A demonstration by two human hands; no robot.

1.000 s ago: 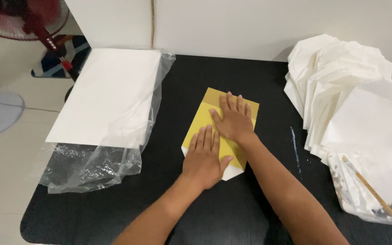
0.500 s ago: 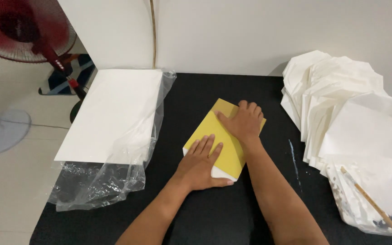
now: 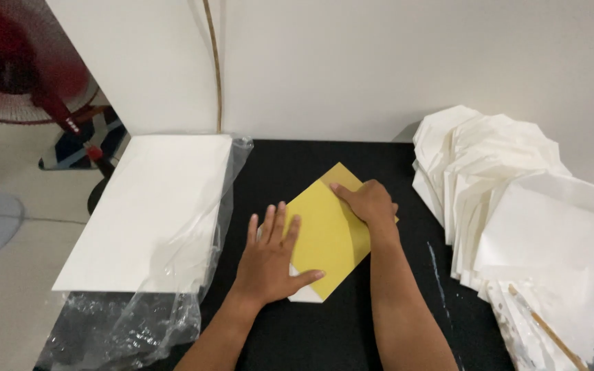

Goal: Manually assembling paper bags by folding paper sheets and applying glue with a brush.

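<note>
- The yellow sheet (image 3: 331,230) lay at frame centre on the black table (image 3: 352,330), a white sheet (image 3: 306,294) peeking out beneath.
- The left hand (image 3: 269,261) pressed flat on its lower-left edge, fingers spread, gripping nothing.
- The right hand (image 3: 368,205) pressed its upper corner, fingers curled together on the paper.
- A white stack (image 3: 152,206) in clear plastic (image 3: 139,323) sat left; folded white papers (image 3: 517,199) were piled right.
- A red fan (image 3: 22,69) stood upper left.

2 bare forearms come up from the lower edge of the view, with no sleeve, watch, band or glove on either. The left hand (image 3: 269,257) shows its back, with 4 fingers and a thumb and short, unpainted nails. The right hand (image 3: 369,204) wears no ring, and its knuckles show plainly.
</note>
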